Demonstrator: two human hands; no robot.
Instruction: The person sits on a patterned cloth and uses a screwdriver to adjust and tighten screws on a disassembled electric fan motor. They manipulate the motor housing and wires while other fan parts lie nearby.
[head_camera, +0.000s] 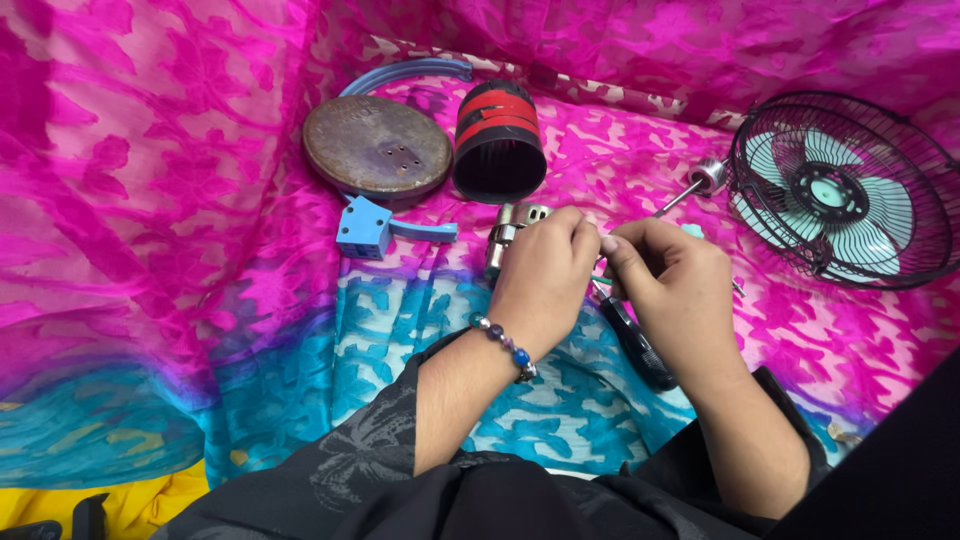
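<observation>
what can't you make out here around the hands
Head view, the only one:
- The metal part in the left hand: mostly covered by the fingers.
- Whatever the right hand pinches: hidden inside its grip.
- The black handle below the hands: its upper end is covered by them.
- The fan: its right rim is cut off by the picture edge.

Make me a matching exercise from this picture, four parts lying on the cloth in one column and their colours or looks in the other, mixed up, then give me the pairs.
Things:
1. round disc
2. cylinder housing
3. bracket
4. fan cage

Looks:
A. blue
B. black wire, pale green blades inside
C. rusty brown with small holes
D. black with red bands

Pairs: 1-C, 2-D, 3-A, 4-B
</observation>
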